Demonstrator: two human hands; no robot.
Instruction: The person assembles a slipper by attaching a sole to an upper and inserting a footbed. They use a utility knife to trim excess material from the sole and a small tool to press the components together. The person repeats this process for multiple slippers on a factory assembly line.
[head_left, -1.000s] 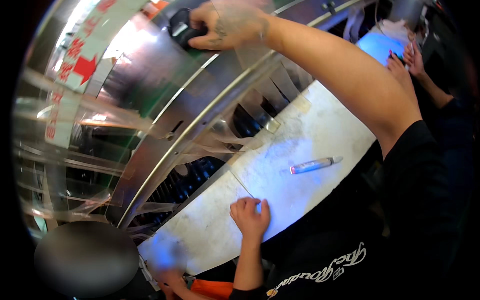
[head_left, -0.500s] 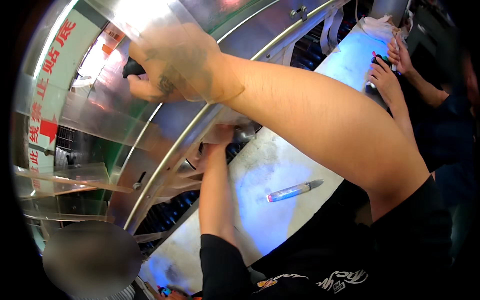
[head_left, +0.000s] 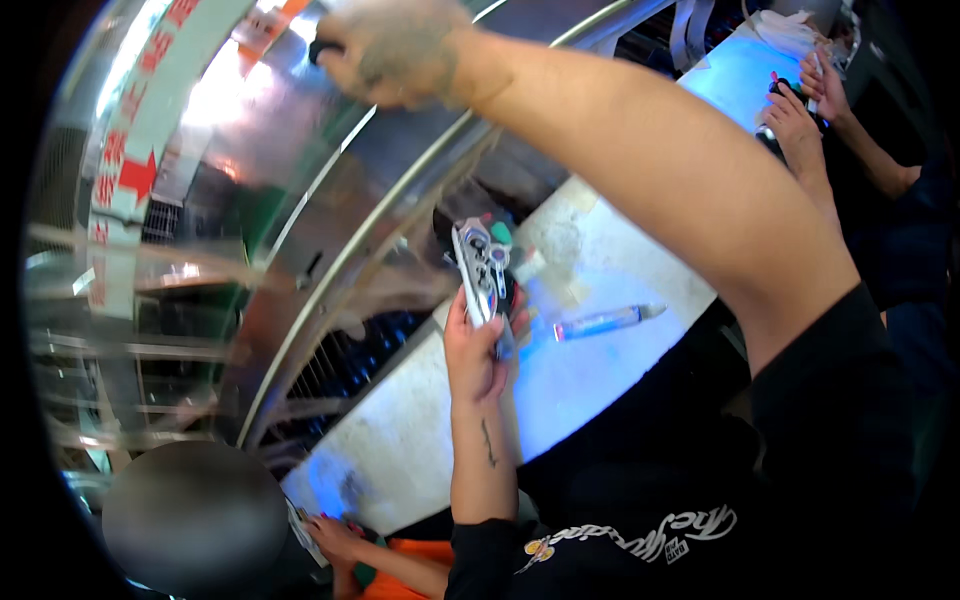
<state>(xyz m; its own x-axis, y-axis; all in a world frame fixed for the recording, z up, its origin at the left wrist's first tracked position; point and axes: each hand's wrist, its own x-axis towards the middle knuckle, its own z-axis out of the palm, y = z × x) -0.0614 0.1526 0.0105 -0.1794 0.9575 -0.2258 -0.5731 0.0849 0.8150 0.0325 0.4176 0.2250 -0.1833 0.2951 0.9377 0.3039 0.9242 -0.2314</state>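
My left hand (head_left: 476, 355) is closed round the lower end of a silver-faced handheld part (head_left: 482, 265) with round openings, a black body and a small green piece. It holds the part upright above the pale bench, beside the curved metal rail. My right hand (head_left: 400, 55), blurred, reaches far up and left across the rail over the shiny machine surface. Its fingers are closed round a small black thing (head_left: 320, 48), mostly hidden, whose kind does not show. On the bench, right of my left hand, lies a knife-like tool (head_left: 607, 322) with a pale handle and dark pointed tip.
The rail (head_left: 345, 265) curves along the machine, with clear plastic strips (head_left: 150, 345) at left. A white panel (head_left: 135, 130) bears red markings. Another person's hands (head_left: 795, 120) work at upper right; another's hand (head_left: 335, 540) is at lower left. Dark rollers (head_left: 345, 365) run beside the bench (head_left: 390, 455).
My left hand has come out from beside the rail to over the bench, with the silver-faced part now visible. My right hand is farther up, no longer behind the clear strip. The view has shifted.
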